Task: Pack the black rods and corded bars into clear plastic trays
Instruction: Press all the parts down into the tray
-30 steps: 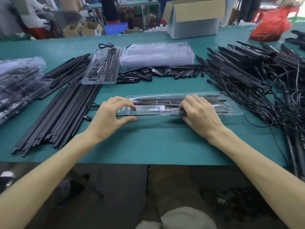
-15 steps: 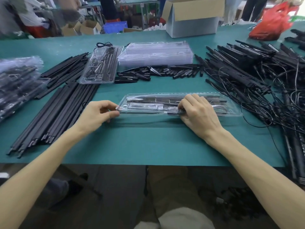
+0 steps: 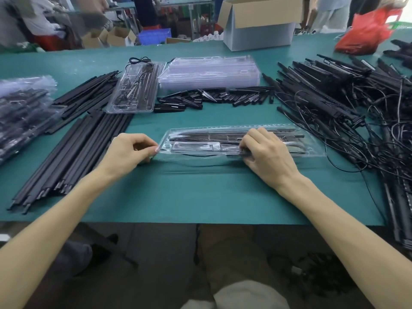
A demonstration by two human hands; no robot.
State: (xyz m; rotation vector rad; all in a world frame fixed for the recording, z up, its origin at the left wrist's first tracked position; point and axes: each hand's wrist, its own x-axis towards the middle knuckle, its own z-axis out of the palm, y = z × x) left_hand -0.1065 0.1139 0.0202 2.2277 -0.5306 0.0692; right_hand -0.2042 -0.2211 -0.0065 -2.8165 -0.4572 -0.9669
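Head view: clear tray (image 3: 310,150) lies flat on the green table (image 3: 200,197), front centre, long side across. It has black parts inside under a clear cover, and a thin cord runs along its near edge. Left hand (image 3: 128,150) pinches the tray's left corner between thumb and fingertips. Right hand (image 3: 265,152) has its fingers curled over the tray's near edge about mid-length, gripping it. Black rods (image 3: 84,150) are piled just left of the left hand and fan towards the table edge. Corded bars (image 3: 334,97) are in a tangled heap to the right, their cords reaching the tray's right end. Behind are a stack of empty trays (image 3: 209,72), a filled tray (image 3: 133,92) beside it, and short black pieces (image 3: 214,98) in a row. Bagged trays (image 3: 22,103) sit far left. A cardboard box (image 3: 258,25) and a red bag (image 3: 365,34) are at the far edge.
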